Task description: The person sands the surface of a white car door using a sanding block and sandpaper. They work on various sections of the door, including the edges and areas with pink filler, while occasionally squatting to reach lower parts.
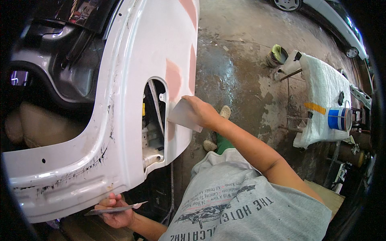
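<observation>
My right hand (pixel 203 111) presses a pale flat spreader (pixel 184 114) against the white car body panel (pixel 120 120), just right of an oblong opening (pixel 155 120) in the panel. Pink filler patches (pixel 173 78) mark the panel around that spot. My left hand (pixel 114 211) is low at the panel's bottom edge and holds a thin flat board (pixel 116 209) level, with a little pink filler at its right tip.
A wet concrete floor (pixel 241 60) lies to the right. A tin with a green rag (pixel 277 56) stands on it. Further right is a white covered bench (pixel 321 96) with a blue and white can (pixel 339 119). A parked car (pixel 321 12) is at the top.
</observation>
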The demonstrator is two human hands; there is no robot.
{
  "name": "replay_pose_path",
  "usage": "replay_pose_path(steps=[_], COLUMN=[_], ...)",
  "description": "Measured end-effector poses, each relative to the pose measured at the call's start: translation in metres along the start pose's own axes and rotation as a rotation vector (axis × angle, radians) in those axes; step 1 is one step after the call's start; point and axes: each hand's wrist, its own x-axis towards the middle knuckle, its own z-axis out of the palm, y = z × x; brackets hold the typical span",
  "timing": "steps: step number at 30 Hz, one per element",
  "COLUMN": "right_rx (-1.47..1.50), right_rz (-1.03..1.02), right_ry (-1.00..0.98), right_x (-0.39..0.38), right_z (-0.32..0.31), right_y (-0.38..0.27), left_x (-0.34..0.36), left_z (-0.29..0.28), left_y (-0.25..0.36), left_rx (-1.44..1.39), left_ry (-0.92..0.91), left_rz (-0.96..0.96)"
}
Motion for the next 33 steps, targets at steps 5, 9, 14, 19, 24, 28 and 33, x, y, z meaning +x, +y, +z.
replay_pose_path(steps=[5, 9, 14, 19, 24, 28, 33], right_rx=[0.012, 0.029, 0.134, 0.255, 0.471, 0.415, 0.396], right_rz=[-0.006, -0.003, 0.018, 0.121, 0.272, 0.402, 0.449], right_ry=[-0.014, -0.046, -0.170, -0.149, 0.045, 0.164, 0.281], right_x=[-0.013, -0.027, -0.055, -0.079, -0.113, -0.155, -0.232], right_z=[0.009, 0.025, 0.038, 0.031, 0.006, -0.035, -0.063], right_y=[-0.001, -0.004, -0.017, -0.021, 0.012, 0.014, -0.003], left_x=[-0.002, 0.000, -0.006, -0.015, -0.006, 0.001, -0.024], left_z=[-0.011, -0.001, -0.010, -0.034, -0.013, 0.036, 0.106], left_y=[-0.001, -0.001, -0.001, -0.006, -0.012, -0.010, -0.074], left_rx=[0.019, -0.034, 0.011, -0.073, 0.191, 0.160, 0.062], left_ry=[-0.028, -0.021, 0.035, 0.072, 0.402, 0.342, 0.145], left_rz=[-0.003, -0.020, -0.062, -0.121, -0.134, -0.223, -0.576])
